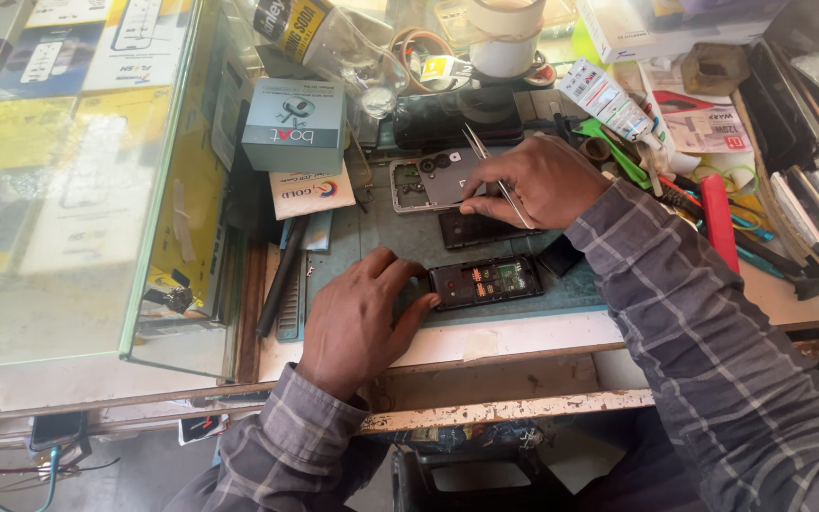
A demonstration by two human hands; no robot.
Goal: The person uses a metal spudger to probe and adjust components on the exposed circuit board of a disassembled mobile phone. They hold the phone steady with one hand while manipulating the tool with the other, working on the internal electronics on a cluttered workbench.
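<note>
While left hand [357, 318] fingers touch opened phone [485, 281], right hand [537, 180] w/ tweezers [497, 175] sits beyond.

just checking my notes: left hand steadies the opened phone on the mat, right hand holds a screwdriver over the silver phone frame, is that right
Not quite. The head view shows the right hand holding tweezers, not a screwdriver. The rest stands: it is over the silver phone frame, and the left hand steadies the opened phone on the mat.
</note>
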